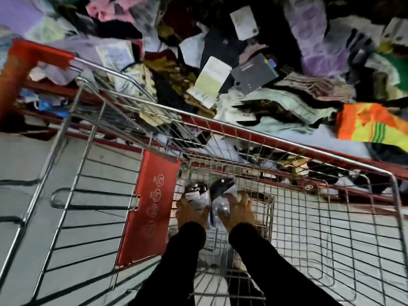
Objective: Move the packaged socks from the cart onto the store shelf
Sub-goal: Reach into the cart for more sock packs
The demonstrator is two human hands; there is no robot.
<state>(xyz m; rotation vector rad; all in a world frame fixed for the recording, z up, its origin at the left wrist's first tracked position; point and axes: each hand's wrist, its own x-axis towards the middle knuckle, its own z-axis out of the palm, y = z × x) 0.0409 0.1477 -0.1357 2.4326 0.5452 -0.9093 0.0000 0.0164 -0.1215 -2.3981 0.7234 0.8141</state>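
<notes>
- Reaching down into the wire cart (331, 217), both arms in black sleeves (260, 257) stretched from the bottom edge of the view toward the basket floor.
- The left hand (191, 214) had its grip closed around a clear-wrapped pack of socks (197, 194), dark and white inside the plastic, low in the cart near the red child-seat flap (150, 206).
- The right hand (239, 212) lay on a second clear package (220, 208) with a dark sock end (220, 186) sticking up from it; its fingers (245, 199) were spread and curled over the plastic, though whether that grip had fully closed could not be told through the blur.
- The two packs sat just beside each other, between the hands, on the cart's mesh bottom.
- The rest of the basket showed bare wire, with the grey floor (92, 164) visible through it.
- Beyond the cart's far rim ran the red edge of the store shelf (254, 133), heaped with loose and carded socks.
- On that heap lay an orange and yellow pair (371, 124) at the right, a purple patterned pair (313, 34) higher up, a dark grey card (254, 74) and a pale green card (209, 82) near the middle.
- The cart's red handle (37, 54) sat at the upper left.
</notes>
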